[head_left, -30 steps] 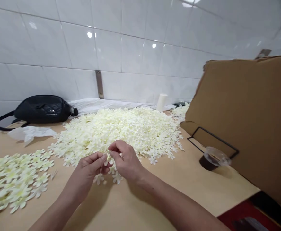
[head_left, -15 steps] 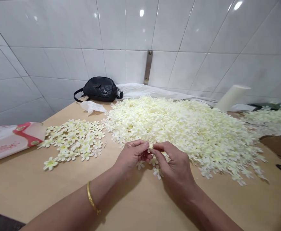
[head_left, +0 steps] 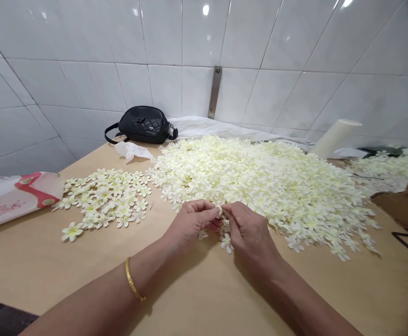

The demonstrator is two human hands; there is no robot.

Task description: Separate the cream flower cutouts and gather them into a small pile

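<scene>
Between my fingertips is a small white artificial flower (head_left: 220, 212), partly hidden. My left hand (head_left: 194, 219) pinches it from the left with thumb and forefinger. From the right, my right hand (head_left: 247, 228) closes in a pinch at the same flower; whether its fingertips also grip something tiny cannot be made out. Just beyond both hands rises a big heap of pale yellow-white flowers (head_left: 245, 172). One loose flower (head_left: 226, 242) lies on the table under my hands. To the left, a smaller spread of flowers (head_left: 107, 196) has yellow centres.
A red and white plastic bag (head_left: 18, 198) lies at the left. Behind stand a black handbag (head_left: 143, 124) and a crumpled white tissue (head_left: 133, 150). A white roll (head_left: 336, 137) leans at the back right, near brown material (head_left: 403, 203). The tiled wall (head_left: 176, 42) bounds the table (head_left: 197, 298).
My right hand has turned slightly and its fingers have drawn closer together at the flower. My left hand keeps its pinch. The whole view has shifted a little.
</scene>
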